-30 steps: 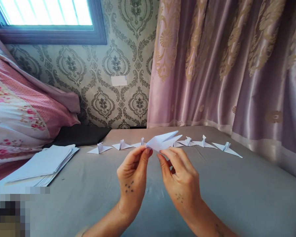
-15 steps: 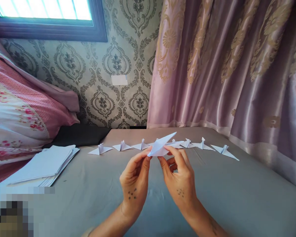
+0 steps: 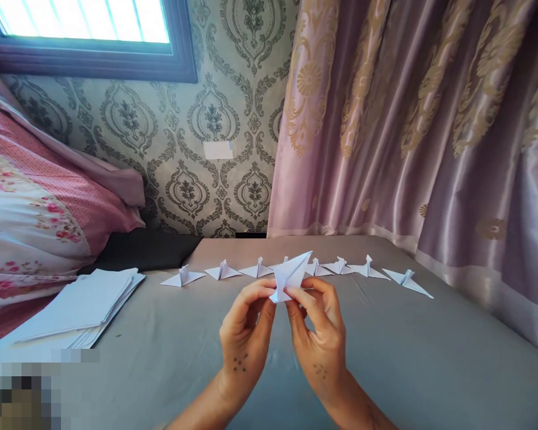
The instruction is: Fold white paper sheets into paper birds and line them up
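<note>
Both my hands hold one folded white paper shape (image 3: 290, 275) in the air above the grey bed sheet (image 3: 430, 358). My left hand (image 3: 245, 334) pinches its lower left corner with thumb and fingers. My right hand (image 3: 317, 334) pinches it from the right, fingers curled under it. The paper points up and to the right. Behind it a row of several finished folded paper birds (image 3: 367, 267) stands on the sheet, from the left one (image 3: 182, 277) to the right one (image 3: 406, 280).
A stack of white paper sheets (image 3: 78, 307) lies at the left on the sheet. A pink floral quilt (image 3: 31, 203) is piled at the far left. Pink curtains (image 3: 430, 131) hang at the right and back; patterned wall (image 3: 206, 137) and a window (image 3: 80, 24) are behind.
My hands have drawn closer together and slightly lower. The folded paper has turned from lying long and flat to a narrower, more upright shape between my fingers.
</note>
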Motion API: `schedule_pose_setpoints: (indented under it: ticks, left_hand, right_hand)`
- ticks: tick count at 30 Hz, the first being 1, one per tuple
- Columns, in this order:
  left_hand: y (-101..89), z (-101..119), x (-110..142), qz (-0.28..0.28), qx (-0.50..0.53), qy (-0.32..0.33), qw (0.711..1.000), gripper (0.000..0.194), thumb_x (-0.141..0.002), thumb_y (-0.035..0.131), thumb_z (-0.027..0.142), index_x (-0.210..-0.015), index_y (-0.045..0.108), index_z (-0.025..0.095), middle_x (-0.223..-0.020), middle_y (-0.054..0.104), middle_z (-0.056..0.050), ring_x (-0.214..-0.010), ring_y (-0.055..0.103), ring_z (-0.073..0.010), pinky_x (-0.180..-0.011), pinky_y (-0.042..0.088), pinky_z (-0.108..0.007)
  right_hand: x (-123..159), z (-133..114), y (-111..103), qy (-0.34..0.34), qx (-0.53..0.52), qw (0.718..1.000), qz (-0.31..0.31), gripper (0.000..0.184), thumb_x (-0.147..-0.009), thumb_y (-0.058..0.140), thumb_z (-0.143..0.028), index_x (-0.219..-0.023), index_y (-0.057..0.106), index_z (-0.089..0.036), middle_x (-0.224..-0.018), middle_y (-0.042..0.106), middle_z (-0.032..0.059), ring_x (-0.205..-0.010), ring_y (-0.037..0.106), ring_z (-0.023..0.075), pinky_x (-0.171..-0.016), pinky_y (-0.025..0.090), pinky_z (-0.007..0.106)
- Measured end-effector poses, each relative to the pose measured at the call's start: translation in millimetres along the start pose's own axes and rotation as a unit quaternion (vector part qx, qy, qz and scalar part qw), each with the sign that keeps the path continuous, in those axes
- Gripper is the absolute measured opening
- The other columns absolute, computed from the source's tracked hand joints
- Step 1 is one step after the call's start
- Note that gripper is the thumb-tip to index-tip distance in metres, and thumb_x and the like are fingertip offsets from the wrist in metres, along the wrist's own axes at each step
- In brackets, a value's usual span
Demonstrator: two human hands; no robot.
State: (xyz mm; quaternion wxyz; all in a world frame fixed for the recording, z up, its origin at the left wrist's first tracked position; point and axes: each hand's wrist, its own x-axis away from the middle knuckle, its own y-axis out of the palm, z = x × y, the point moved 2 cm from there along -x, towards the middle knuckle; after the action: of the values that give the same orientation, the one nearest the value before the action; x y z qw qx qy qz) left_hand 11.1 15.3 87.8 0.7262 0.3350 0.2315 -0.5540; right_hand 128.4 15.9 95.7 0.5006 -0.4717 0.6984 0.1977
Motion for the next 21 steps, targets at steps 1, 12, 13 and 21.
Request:
schedule_pose_setpoints:
  ticks: [1,12,13,21]
  left_hand:
    - [-1.0,2,-3,-0.004,0.000,0.008,1.000,0.013,-0.084,0.062,0.010,-0.093,0.066,0.019,-0.100,0.068,-0.006,-0.097,0.066,-0.0178,-0.086,0.056,-0.029]
    - [-14.4,22,-23,-0.036,-0.019,0.058,0.997,0.018,-0.082,0.064,0.005,-0.092,0.064,0.020,-0.092,0.067,-0.002,-0.087,0.064,-0.0127,-0.080,0.052,-0.022]
    - [-15.3,22,-24,-0.035,-0.018,0.060,0.997,0.017,-0.082,0.064,0.006,-0.092,0.064,0.020,-0.092,0.068,-0.003,-0.087,0.064,-0.0130,-0.080,0.053,-0.023]
    - [-18.1,19,-26,-0.018,-0.031,0.060,0.998,0.014,-0.081,0.066,0.009,-0.091,0.064,0.020,-0.092,0.067,-0.004,-0.088,0.064,-0.0149,-0.079,0.054,-0.024]
  right_hand:
    - [-1,-2,1,-0.005,-0.005,1.000,0.002,0.032,-0.086,0.055,-0.004,-0.108,0.062,-0.026,-0.107,0.052,0.0050,-0.095,0.062,0.0150,-0.074,0.057,0.029]
    - [-17,-17,0,-0.025,-0.059,0.998,0.011,0.036,-0.083,0.056,0.000,-0.110,0.057,-0.023,-0.097,0.062,0.0033,-0.085,0.062,0.0134,-0.067,0.055,0.027]
    - [-19,-18,1,-0.013,-0.059,0.998,0.009,0.037,-0.083,0.056,-0.002,-0.113,0.056,-0.023,-0.095,0.062,0.0029,-0.081,0.061,0.0129,-0.065,0.055,0.026]
    - [-22,-21,4,-0.033,-0.059,0.998,-0.012,0.039,-0.082,0.057,0.000,-0.114,0.059,-0.022,-0.099,0.059,0.0049,-0.086,0.061,0.0143,-0.071,0.056,0.028]
